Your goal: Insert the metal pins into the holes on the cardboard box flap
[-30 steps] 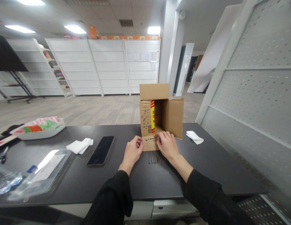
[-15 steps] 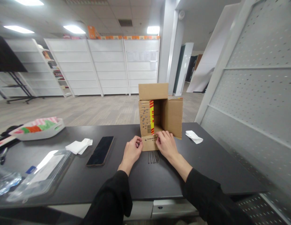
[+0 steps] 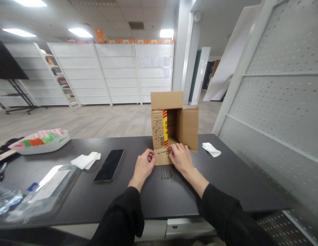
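Observation:
A cardboard box [image 3: 157, 136] stands open toward me on the dark table, a yellow-and-red tape strip [image 3: 165, 128] down its front. Its lower flap [image 3: 162, 160] carries a row of small dark holes, while grey round heads dot the left panel. At the flap's left edge, my left hand [image 3: 144, 165] has its fingers curled, thumb and forefinger closed on the cardboard. My right hand [image 3: 181, 157] bends over the flap's right part in a pinch; its fingers hide whatever is between them. Several thin metal nails [image 3: 167, 172] lie in a row just before the flap.
Left of my hands lie a phone [image 3: 109, 165], folded white tissues [image 3: 85, 160] and a clear plastic case [image 3: 46, 191]. Farther left are a plastic bottle [image 3: 6, 198] and a white basket [image 3: 43, 147]. Another tissue [image 3: 211, 149] lies right of the box. A perforated panel [image 3: 281, 102] borders the right side.
The whole view has shifted very slightly. Both hands, the box and the nails keep their places relative to each other.

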Demonstrator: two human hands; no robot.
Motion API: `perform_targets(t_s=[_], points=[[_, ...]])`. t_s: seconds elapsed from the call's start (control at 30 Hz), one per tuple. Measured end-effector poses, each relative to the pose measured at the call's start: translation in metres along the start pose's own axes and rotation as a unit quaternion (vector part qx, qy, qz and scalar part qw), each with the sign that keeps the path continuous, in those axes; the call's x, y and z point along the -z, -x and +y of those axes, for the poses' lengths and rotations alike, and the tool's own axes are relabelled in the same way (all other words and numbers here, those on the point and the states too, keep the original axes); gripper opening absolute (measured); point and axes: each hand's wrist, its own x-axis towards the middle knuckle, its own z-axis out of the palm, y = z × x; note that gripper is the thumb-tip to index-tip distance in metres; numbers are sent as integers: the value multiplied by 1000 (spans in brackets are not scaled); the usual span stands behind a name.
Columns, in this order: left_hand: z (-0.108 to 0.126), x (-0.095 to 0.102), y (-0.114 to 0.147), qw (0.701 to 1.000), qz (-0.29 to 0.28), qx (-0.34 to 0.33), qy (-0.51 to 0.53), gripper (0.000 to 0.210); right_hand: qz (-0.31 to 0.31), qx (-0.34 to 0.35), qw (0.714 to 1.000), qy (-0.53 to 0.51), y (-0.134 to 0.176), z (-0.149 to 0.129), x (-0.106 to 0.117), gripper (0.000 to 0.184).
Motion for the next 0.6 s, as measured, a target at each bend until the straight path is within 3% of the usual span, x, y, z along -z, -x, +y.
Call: perform_targets(t_s=[0.6], points=[[0,0,1,1000,-4,3,1,11,1,-10,999,-32,0,0,-5,18]])
